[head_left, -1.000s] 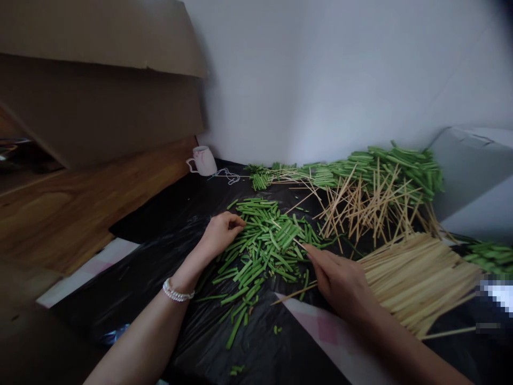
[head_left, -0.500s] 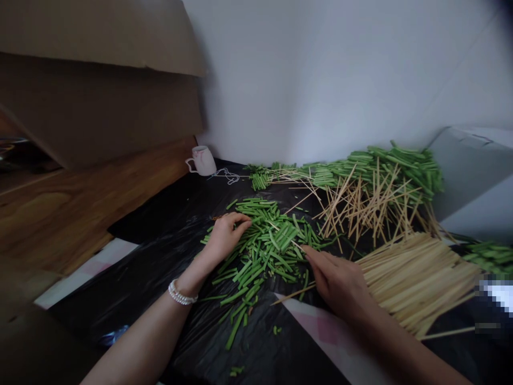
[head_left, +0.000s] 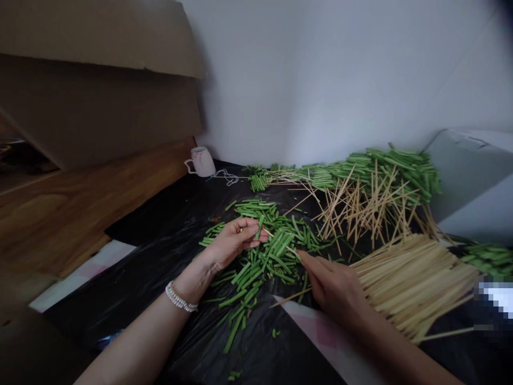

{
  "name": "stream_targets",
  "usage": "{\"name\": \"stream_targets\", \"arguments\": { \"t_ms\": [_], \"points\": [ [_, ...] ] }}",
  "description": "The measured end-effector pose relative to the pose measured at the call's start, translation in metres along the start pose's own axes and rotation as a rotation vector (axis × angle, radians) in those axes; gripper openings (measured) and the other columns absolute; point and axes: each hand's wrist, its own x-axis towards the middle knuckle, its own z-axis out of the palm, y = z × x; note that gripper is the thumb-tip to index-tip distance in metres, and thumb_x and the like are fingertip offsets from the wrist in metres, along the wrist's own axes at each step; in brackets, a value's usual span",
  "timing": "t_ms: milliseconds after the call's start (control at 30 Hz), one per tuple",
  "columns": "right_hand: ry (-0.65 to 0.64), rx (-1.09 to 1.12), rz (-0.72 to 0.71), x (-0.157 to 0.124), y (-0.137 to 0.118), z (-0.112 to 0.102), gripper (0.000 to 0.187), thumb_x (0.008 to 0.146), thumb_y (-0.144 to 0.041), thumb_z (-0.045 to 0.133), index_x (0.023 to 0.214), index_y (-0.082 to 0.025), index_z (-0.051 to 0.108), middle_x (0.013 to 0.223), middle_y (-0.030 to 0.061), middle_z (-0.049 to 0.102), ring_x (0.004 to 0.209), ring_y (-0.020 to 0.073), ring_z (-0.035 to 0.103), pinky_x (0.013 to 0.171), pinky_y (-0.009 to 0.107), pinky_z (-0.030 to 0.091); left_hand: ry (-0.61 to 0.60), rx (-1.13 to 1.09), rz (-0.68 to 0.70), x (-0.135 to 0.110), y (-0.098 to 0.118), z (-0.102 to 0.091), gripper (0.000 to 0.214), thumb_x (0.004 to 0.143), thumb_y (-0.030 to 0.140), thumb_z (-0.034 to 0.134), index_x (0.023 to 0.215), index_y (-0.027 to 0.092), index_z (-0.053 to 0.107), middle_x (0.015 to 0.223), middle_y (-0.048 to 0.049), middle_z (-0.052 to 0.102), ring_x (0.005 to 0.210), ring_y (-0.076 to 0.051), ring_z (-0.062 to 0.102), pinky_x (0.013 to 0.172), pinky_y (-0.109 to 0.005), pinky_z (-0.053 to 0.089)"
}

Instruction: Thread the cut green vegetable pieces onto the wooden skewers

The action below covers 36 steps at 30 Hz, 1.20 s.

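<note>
Over black sheeting (head_left: 168, 267), curled left hand (head_left: 234, 240) pinches a green stalk (head_left: 260, 223), right hand (head_left: 334, 286) grips a skewer (head_left: 282, 243).

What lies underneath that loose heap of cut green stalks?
A black plastic sheet spreads under the green stalks. A pink checked cloth peeks out nearer; whether it runs under the heap is covered.
</note>
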Motion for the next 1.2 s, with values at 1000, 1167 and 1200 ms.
{"name": "stream_targets", "arguments": {
  "t_ms": [1000,1167,1200],
  "points": [
    [-0.014,0.013,0.024,-0.0036,-0.0023,0.0035,0.039,0.086,-0.008,0.038,0.117,-0.016,0.061,0.078,0.0054,0.071,0.058,0.0144,0.065,0.052,0.025,0.049,0.101,-0.015,-0.006,0.0013,0.0006,0.0040,0.026,0.057,0.023,0.088,0.074,0.012,0.072,0.069,-0.0035,0.072,0.063,-0.010,0.065,0.061,-0.020,0.046],
    [-0.007,0.022,0.024,-0.0040,-0.0025,0.0042,0.039,0.086,-0.007,0.038,0.115,-0.017,0.062,0.081,0.0064,0.072,0.059,0.0144,0.065,0.054,0.025,0.050,0.088,-0.008,-0.040,0.0001,-0.0005,0.0053,0.027,0.055,0.026,0.088,0.074,0.014,0.073,0.074,-0.0042,0.073,0.063,-0.010,0.064,0.061,-0.020,0.047],
    [-0.013,0.038,0.025,-0.0039,-0.0024,0.0040,0.038,0.086,-0.007,0.039,0.115,-0.016,0.062,0.083,0.0066,0.073,0.060,0.0145,0.066,0.054,0.025,0.051,0.084,0.000,-0.043,0.0002,-0.0009,0.0049,0.027,0.055,0.026,0.088,0.074,0.014,0.073,0.074,-0.0042,0.074,0.063,-0.009,0.064,0.061,-0.020,0.047]
  ]
}}
